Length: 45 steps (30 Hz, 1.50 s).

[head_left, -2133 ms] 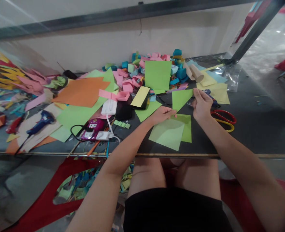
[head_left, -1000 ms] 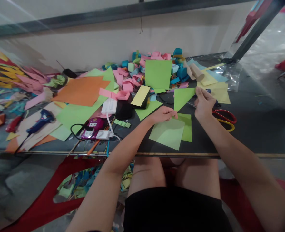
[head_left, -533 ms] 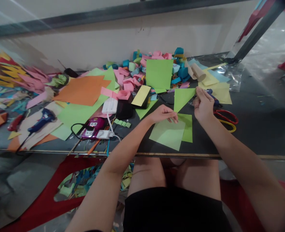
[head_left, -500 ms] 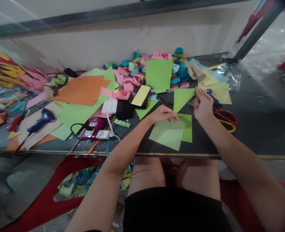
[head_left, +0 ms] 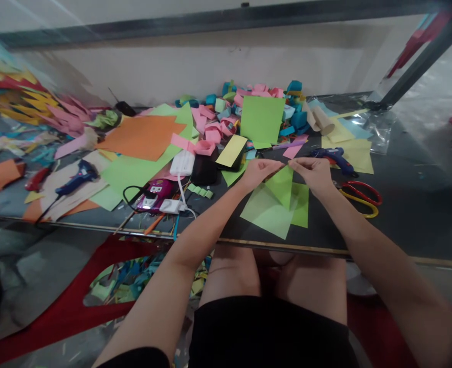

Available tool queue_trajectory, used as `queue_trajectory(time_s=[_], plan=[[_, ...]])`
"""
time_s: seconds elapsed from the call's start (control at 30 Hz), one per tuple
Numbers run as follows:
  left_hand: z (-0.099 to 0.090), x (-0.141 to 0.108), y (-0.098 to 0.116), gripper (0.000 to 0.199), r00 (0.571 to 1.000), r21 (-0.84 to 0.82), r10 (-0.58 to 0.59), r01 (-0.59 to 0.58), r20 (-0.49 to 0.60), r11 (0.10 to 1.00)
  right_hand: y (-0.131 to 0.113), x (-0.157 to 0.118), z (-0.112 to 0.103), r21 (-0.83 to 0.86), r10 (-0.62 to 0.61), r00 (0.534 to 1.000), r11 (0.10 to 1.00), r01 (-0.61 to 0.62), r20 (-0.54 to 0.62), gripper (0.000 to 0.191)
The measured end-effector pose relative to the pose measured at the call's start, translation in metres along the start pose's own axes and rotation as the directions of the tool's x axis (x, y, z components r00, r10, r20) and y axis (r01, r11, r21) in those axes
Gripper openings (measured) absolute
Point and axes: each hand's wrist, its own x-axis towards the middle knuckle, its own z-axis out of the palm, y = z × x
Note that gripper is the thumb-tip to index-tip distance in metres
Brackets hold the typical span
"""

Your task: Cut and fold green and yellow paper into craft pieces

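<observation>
Both hands pinch the upper part of a green paper piece (head_left: 283,186) that hangs point-down over the table. My left hand (head_left: 260,171) is closed at its top left, and my right hand (head_left: 311,171) is closed at its top right, the fingertips nearly meeting. Below it lie a pale green paper sheet (head_left: 266,214) and, partly covered, a brighter green sheet (head_left: 301,207). Scissors (head_left: 362,197) with red and yellow handles rest beside my right forearm. A blue glue gun (head_left: 337,158) lies just beyond my right hand.
Curled pink and blue paper strips (head_left: 214,130) pile up at the back, with a green square sheet (head_left: 262,120) leaning there. Leftward are an orange sheet (head_left: 139,137), a purple power socket (head_left: 155,195) with cables, and another glue gun (head_left: 78,179). Cardboard rolls (head_left: 321,120) lie back right.
My left hand has risen from the pale sheet to the green piece's top edge. My right hand has come left and lower, and the piece now hangs between both. The view has shifted slightly.
</observation>
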Motion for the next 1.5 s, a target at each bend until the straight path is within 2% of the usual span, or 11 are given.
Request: queue_trajectory(time_s=[0.13, 0.3, 0.43, 0.63, 0.77, 0.97, 1.03, 1.1, 1.2, 1.3, 1.5], plan=[[0.0, -0.003, 0.009, 0.054, 0.997, 0.178, -0.026, 0.014, 0.067, 0.984, -0.001, -0.001, -0.001, -0.061, 0.001, 0.999, 0.998, 0.002, 0.051, 0.034], [0.004, -0.004, 0.019, 0.067, 0.993, 0.36, 0.04, -0.077, 0.109, 0.93, 0.001, -0.001, 0.001, -0.04, 0.001, 1.0, 0.999, 0.0, 0.029, 0.027], [0.005, -0.005, 0.02, 0.063, 0.998, 0.402, 0.032, -0.053, 0.058, 0.914, 0.002, 0.003, 0.002, 0.035, 0.049, 0.998, 0.998, -0.048, -0.03, 0.018], [-0.002, -0.006, 0.008, 0.046, 0.99, 0.41, -0.092, 0.041, 0.105, 0.911, 0.004, 0.018, -0.016, 0.169, 0.074, 0.981, 0.985, -0.044, -0.177, 0.022], [-0.005, -0.006, 0.001, 0.046, 0.995, 0.342, -0.04, 0.007, 0.091, 0.94, 0.005, 0.025, -0.026, 0.206, 0.094, 0.974, 0.977, -0.051, -0.206, 0.026], [0.0, 0.0, 0.001, 0.048, 0.977, -0.01, 0.099, -0.102, -0.188, 0.995, 0.004, 0.024, -0.025, 0.239, 0.112, 0.984, 0.968, -0.077, -0.137, 0.031], [0.004, 0.002, 0.001, 0.048, 0.99, -0.048, 0.05, -0.057, -0.131, 0.997, 0.005, 0.023, -0.024, 0.22, 0.089, 0.988, 0.974, -0.06, -0.123, 0.029], [0.01, 0.002, 0.001, 0.047, 0.998, -0.049, -0.053, 0.054, 0.024, 0.997, 0.005, 0.021, -0.024, 0.149, 0.036, 0.995, 0.989, -0.022, -0.093, 0.027], [0.015, 0.001, 0.0, 0.041, 0.942, -0.001, -0.218, 0.226, 0.255, 0.974, 0.003, 0.019, -0.026, -0.01, -0.035, 0.999, 0.999, 0.035, -0.012, 0.022], [0.015, 0.0, 0.002, 0.032, 0.901, 0.045, -0.298, 0.3, 0.314, 0.953, -0.001, 0.018, -0.028, -0.064, -0.026, 0.999, 0.998, 0.027, 0.022, 0.018], [0.009, 0.0, 0.011, 0.024, 0.837, 0.157, -0.348, 0.311, 0.421, 0.937, -0.005, 0.018, -0.028, -0.031, 0.014, 1.0, 0.999, -0.014, 0.004, 0.013]])
